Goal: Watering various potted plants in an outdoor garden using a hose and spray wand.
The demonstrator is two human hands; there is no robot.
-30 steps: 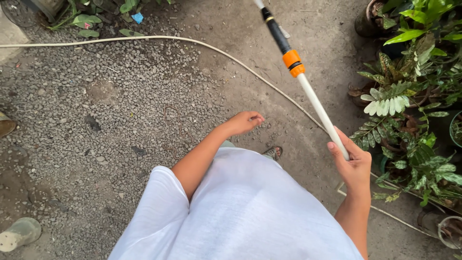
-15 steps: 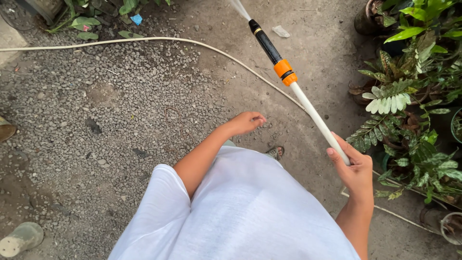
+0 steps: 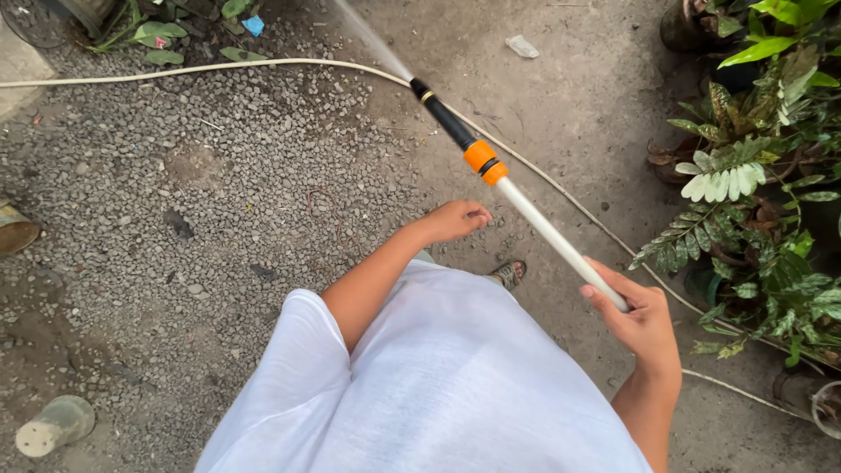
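A smooth, matt white plastic hose (image 3: 561,250) with a glossy orange plastic coupling (image 3: 484,162) and black nozzle (image 3: 442,118) was seen mid-frame. Rough grey gravel (image 3: 219,175) was spread across the left, and thin white cloth (image 3: 438,385) was seen below.

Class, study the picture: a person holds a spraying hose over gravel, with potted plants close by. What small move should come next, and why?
Probably swing the nozzle right, toward the potted plants. The right hand grips the white hose, and the spray lands on bare gravel, away from the plants. The left hand hangs free.
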